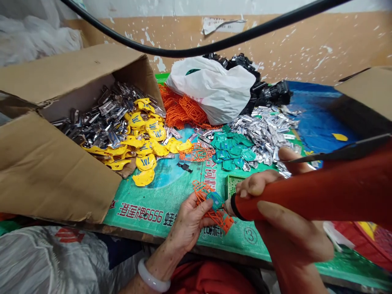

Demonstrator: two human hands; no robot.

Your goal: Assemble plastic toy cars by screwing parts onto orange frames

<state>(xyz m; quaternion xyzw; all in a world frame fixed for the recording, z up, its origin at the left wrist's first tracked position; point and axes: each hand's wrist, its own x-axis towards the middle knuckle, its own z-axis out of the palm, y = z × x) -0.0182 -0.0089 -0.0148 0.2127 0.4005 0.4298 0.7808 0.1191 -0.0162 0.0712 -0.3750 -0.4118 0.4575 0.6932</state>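
Note:
My left hand [187, 222] is closed on an orange lattice plastic frame [226, 223], thumb on top. A small teal plastic piece [215, 200] lies against the frame beside my thumb. Wrapped in my right hand [290, 232] is a thick red power screwdriver [324, 188], pointing left. Its tip meets or nearly meets the teal piece; exact contact is too small to make out. Just beyond the tool's nose sits a small green perforated basket [233, 184], partly hidden. Another orange frame [196, 152] and a small black part [184, 167] lie farther back.
A cardboard box [61, 163] at left spills chrome parts [107, 116] and yellow shells [146, 162]. Behind are orange frames [183, 108], a white bag [211, 85], teal pieces [229, 145] and silver parts [260, 130]. A black cable [171, 52] hangs across the top.

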